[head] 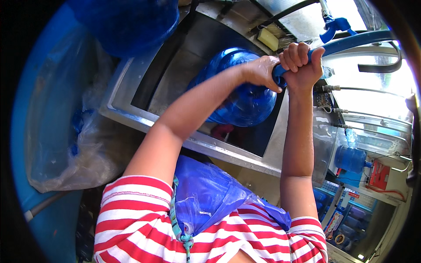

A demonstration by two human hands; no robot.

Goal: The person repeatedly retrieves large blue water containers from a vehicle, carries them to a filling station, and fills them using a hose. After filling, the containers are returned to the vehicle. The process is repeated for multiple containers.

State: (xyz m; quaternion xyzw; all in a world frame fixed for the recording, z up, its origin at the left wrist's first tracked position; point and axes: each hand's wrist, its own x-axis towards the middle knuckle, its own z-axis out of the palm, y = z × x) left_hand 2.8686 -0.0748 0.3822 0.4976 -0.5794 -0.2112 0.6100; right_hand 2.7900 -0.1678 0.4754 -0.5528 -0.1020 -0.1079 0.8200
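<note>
My right hand [301,65] is closed around a thick blue hose [348,44], which comes in from the upper right. At the hose's lower end, my left hand [261,70] curls about it with thumb and fingers. Beneath that hand, a large translucent blue water jug [245,105] rests in a metal sink [154,120]. My left forearm and hand cover part of the jug. Whether the left hand also touches the jug's neck is hidden. Both hands look wet.
Another blue jug [131,26] stands at the upper left. Clear plastic bagging [88,157] hangs by a blue drum [24,115]. A yellow sponge [268,39] lies behind the sink, below a blue-handled tap [334,28]. Thin hoses [371,90] run along the right.
</note>
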